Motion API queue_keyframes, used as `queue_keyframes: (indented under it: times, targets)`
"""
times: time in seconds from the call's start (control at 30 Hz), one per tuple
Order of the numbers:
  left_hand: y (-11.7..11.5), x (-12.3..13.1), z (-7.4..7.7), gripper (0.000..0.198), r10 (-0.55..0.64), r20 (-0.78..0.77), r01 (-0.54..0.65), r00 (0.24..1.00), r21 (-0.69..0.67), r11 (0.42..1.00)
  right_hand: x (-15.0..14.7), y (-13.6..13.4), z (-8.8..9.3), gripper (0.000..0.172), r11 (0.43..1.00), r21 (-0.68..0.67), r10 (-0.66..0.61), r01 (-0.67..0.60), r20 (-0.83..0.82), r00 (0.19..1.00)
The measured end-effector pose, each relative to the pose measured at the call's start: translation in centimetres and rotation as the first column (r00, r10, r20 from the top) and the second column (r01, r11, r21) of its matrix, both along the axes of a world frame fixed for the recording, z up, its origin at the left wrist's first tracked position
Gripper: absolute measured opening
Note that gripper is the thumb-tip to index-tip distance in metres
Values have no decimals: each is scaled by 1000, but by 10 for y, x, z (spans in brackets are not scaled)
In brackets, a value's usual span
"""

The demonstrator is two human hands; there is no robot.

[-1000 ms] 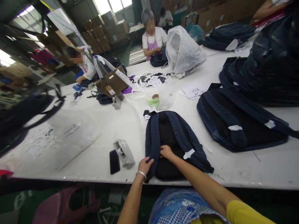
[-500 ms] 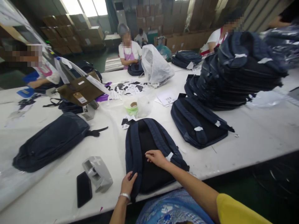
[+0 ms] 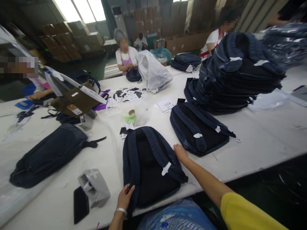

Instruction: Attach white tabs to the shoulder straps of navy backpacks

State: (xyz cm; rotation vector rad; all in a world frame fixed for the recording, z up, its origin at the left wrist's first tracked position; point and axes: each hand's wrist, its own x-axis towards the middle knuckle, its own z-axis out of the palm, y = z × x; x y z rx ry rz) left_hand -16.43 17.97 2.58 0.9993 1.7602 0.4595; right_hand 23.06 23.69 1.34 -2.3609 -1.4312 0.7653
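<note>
One white tab (image 3: 166,169) is borne by the right strap (image 3: 154,143) of the navy backpack (image 3: 151,179) at the worktop's (image 3: 242,153) six o'clock, none visibly by the left strap (image 3: 134,159), pinched at seven by the left hand (image 3: 124,198), while the right hand's (image 3: 180,154) grip, at the pack's two, cannot be judged.

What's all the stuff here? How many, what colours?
Front backpack: one, navy, front middle
Second backpack: one, navy, right of it
Tall backpack stack: one, navy, back right
Lying bag: one, navy, left
Tote: one, brown, back left
Phone: one, black, front left
Near dispenser: one, grey, beside phone
Bulging bag: one, white, back middle
Tags: many, black and white, beside it
Table: one, white, below
Boxes: many, brown, behind
Workers: several, white tops, beyond table
Left hand: one, silver bracelet, on front backpack
Right hand: one, yellow sleeve, beside it
</note>
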Motion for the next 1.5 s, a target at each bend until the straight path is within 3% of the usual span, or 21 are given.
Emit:
queue_keyframes:
  times: [0.2, 0.33, 0.4, 0.5, 0.57, 0.7, 0.97, 1.17, 1.33, 1.5]
  targets:
    - [0, 9, 15, 42, 107, 92, -104, 990, -32, 994, 23, 6, 22, 11, 995, 55, 93, -88, -98, 991]
    - [-1, 3, 19, 47, 166, 192, -156, 967, -65, 986, 3, 1, 47, 30, 984, 130, 152, -122, -249, 957]
    - [-2, -1, 23, 50, 160, 272, -141, 949, -88, 986, -27, -15, 57, 33, 973, 120, 230, -197, -440, 868]
    - [-3, -7, 30, 55, 121, 403, -78, 907, -121, 990, -84, -49, 60, 31, 911, -28, 219, -411, -812, 541]
    - [-4, -12, 32, 57, 106, 470, -46, 876, -137, 990, -120, -70, 54, 25, 857, -133, 150, -498, -860, 488]
    - [-5, -17, 32, 62, 126, 533, -55, 836, -147, 988, -176, -83, 37, 20, 832, -181, 122, -524, -862, 491]
    - [-11, -14, 34, 58, 170, 613, -97, 772, -152, 984, -240, -45, 20, 8, 926, -152, 80, -346, -815, 573]
    - [-12, -18, 23, 55, 207, 647, -153, 734, -139, 978, -250, -37, 24, 8, 939, -148, 67, -310, -806, 588]
    - [-11, -22, 17, 61, 194, 683, -147, 704, -128, 981, -246, -35, 29, 10, 909, -174, 89, -379, -807, 584]
    - [-13, -25, 13, 54, 138, 664, -156, 735, -32, 987, -242, -27, 28, 3, 891, -174, 110, -419, -814, 571]
